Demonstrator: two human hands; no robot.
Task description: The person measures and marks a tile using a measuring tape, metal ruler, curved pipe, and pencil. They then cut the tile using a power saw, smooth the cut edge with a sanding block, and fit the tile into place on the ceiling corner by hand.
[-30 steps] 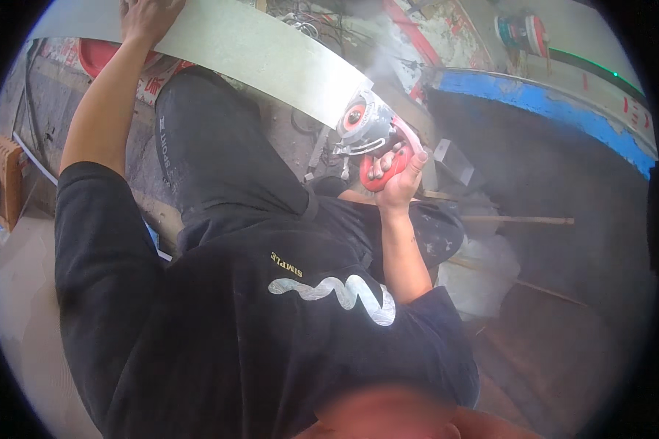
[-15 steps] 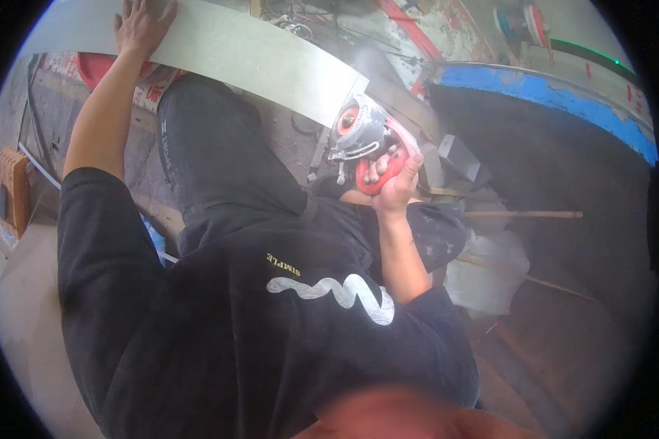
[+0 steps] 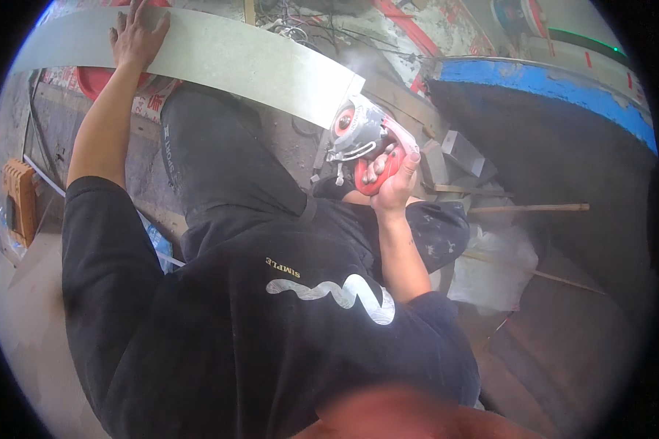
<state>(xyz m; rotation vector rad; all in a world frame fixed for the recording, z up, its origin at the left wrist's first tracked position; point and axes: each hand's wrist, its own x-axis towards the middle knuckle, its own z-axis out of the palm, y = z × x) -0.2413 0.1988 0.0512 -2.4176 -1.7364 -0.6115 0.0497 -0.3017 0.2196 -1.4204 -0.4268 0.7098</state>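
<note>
A long pale board or tile strip [image 3: 234,60] runs across the top of the view, from the far left to the middle. My left hand [image 3: 135,38] lies flat on its left part, fingers spread. At the strip's right end sits a red and grey handheld circular saw [image 3: 359,132], dusty all over. My right hand [image 3: 392,179] is wrapped round the saw's red loop handle, with the fingers through the loop. The saw's front touches or overlaps the strip's end. Its blade is hidden. Pale dust hangs just beyond it.
A red round stool or bucket [image 3: 91,82] shows under the strip. Grey offcut blocks [image 3: 463,155], a wooden stick [image 3: 531,208] and a white bag [image 3: 490,267] lie at the right. Tangled wires [image 3: 294,31] lie beyond the strip. An orange block-shaped object [image 3: 20,201] stands far left.
The view has shifted slightly, and my left hand appears a little nearer. The dust beyond the saw looks thinner. My right hand keeps its hold on the saw at the strip's end.
</note>
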